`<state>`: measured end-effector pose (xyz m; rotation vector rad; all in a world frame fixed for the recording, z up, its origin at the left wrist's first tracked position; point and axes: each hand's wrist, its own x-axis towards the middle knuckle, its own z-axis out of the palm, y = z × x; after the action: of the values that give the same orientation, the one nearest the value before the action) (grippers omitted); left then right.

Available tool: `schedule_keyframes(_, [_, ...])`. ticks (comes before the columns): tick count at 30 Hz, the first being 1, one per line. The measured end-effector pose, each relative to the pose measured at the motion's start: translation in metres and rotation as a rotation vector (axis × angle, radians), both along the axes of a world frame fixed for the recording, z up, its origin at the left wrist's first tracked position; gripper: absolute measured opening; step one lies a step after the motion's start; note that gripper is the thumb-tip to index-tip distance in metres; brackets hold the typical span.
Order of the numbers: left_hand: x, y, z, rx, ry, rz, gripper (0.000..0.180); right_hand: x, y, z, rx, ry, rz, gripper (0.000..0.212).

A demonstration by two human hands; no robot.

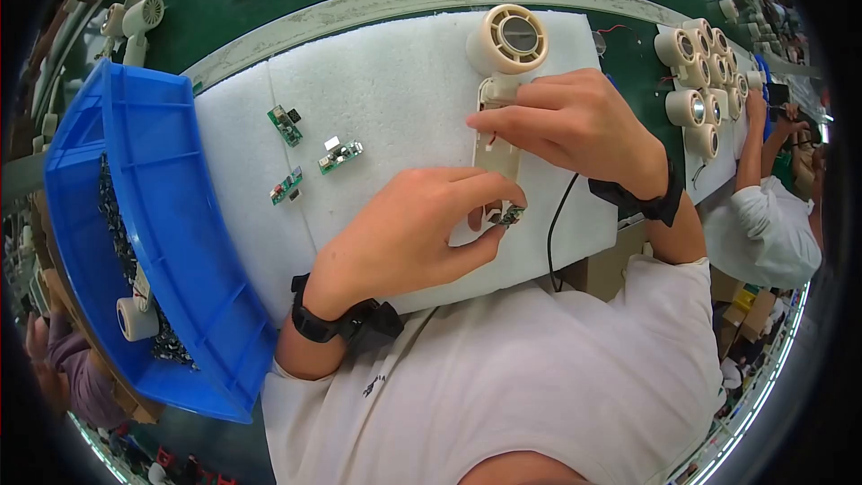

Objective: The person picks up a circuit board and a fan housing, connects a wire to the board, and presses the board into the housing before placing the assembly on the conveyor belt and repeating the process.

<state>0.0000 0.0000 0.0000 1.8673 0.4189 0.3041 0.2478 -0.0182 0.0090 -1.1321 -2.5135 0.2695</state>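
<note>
Partly covers the handle (499, 160) of the fan (510, 39) with the half-bent right hand (584, 121); cannot make out its hold. Pinches a board (513, 215), partly masked, between thumb and finger of the left hand (422, 224). Points the fan head-first to 12 o'clock, with its long axis along 12–6. Has the fan at 9 o'clock from the right hand, 1 o'clock from the left.

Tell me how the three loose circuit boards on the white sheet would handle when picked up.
The circuit boards are probably stiff, as they show no visible bend. They are likely light, each being much smaller than the left hand. Their bare raised components suggest they could be fragile if squeezed.
</note>
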Motion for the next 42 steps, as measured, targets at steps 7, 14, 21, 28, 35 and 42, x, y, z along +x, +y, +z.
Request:
schedule_keyframes(7, [0.007, 0.0, -0.005, -0.018, -0.039, -0.009, 0.031, -0.008, -0.003, -0.008, -0.008, 0.192, -0.184, 0.024])
schedule_keyframes(14, [0.008, 0.009, -0.003, -0.088, -0.144, 0.051, 0.034, -0.014, -0.002, -0.006, -0.061, 0.168, -0.299, 0.017])
schedule_keyframes(21, [0.017, 0.017, -0.019, 0.042, -0.286, 0.534, 0.032, -0.012, 0.003, -0.013, -0.001, 0.179, -0.254, 0.012])
schedule_keyframes(28, [0.02, 0.018, -0.025, -0.102, -0.292, 0.585, 0.032, -0.015, -0.004, 0.001, -0.304, 0.432, -0.286, 0.009])
schedule_keyframes(35, [0.02, 0.022, -0.014, -0.428, -0.367, 0.558, 0.031, -0.011, -0.003, -0.004, -0.265, 0.457, -0.293, 0.01])
schedule_keyframes(42, [0.016, 0.029, -0.022, -0.303, -0.362, 0.478, 0.033, -0.008, -0.001, -0.007, -0.246, 0.476, -0.29, 0.01])
